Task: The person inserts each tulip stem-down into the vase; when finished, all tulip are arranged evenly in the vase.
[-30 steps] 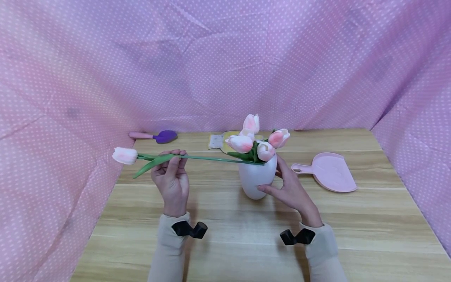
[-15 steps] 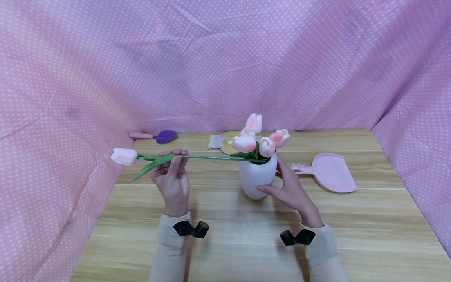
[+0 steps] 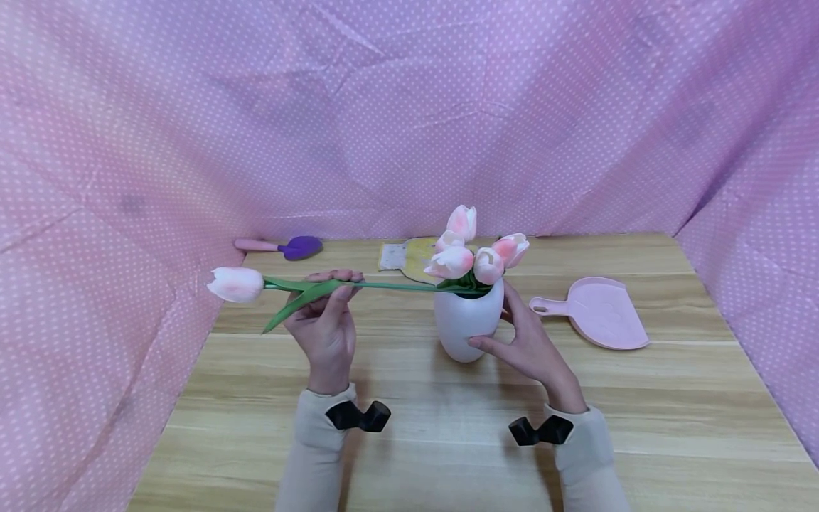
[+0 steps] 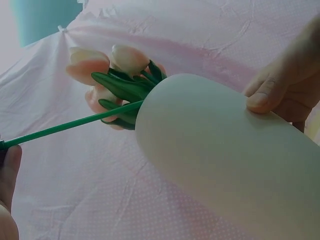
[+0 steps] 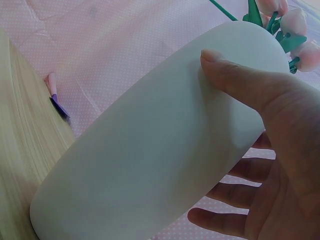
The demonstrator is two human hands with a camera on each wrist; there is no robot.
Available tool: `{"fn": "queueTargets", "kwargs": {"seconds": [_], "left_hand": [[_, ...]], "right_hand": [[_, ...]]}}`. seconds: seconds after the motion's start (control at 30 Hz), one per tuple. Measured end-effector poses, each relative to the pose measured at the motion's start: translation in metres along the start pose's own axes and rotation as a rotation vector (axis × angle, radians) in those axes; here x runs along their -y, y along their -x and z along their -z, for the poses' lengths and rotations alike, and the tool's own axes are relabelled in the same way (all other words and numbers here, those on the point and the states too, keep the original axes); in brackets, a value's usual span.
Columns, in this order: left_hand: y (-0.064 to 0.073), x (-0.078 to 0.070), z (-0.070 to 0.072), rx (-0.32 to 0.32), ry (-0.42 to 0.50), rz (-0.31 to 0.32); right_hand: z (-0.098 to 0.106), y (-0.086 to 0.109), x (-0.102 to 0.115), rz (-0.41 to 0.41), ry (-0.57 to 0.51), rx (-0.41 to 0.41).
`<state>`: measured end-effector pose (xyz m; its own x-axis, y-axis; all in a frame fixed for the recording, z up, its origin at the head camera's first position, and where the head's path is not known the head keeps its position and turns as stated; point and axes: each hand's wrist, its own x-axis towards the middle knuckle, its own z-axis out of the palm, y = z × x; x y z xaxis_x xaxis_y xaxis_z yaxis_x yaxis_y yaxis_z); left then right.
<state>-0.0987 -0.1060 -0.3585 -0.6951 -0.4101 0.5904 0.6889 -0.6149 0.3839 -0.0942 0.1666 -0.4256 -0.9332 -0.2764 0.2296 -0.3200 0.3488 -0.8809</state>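
My left hand (image 3: 328, 331) pinches the green stem of a pale pink tulip (image 3: 235, 284), held nearly level with its bloom to the left. The stem's far end reaches the mouth of a white vase (image 3: 462, 327); its tip is hidden among leaves at the rim. In the left wrist view the stem (image 4: 75, 122) runs to the vase's rim. Several pink-white tulips (image 3: 451, 262) stand in the vase, which is upright on the table. My right hand (image 3: 527, 345) holds the vase from the right, its thumb (image 5: 235, 80) pressed on the near side.
A pink dustpan (image 3: 604, 313) lies right of the vase. At the back left is a small purple trowel (image 3: 302, 248) with a pink handle. A yellow and grey flat item (image 3: 409, 257) lies partly behind the vase. Pink dotted cloth (image 3: 409, 128) encloses the wooden table (image 3: 441, 441).
My left hand has moved right with the tulip, pushing its stem further towards and over the vase's mouth. The tulips in the vase have shifted slightly right. The right hand has stayed put.
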Motion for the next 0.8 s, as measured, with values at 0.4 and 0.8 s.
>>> {"fn": "queueTargets", "kwargs": {"seconds": [0.4,0.8], "left_hand": [[0.004,-0.004,-0.017,0.209,-0.070,-0.108],[0.007,-0.004,-0.029,0.301,-0.128,-0.140]], "right_hand": [[0.000,0.001,0.002,0.001,0.000,0.001],[0.000,0.000,0.002,-0.005,-0.003,0.004]]}}
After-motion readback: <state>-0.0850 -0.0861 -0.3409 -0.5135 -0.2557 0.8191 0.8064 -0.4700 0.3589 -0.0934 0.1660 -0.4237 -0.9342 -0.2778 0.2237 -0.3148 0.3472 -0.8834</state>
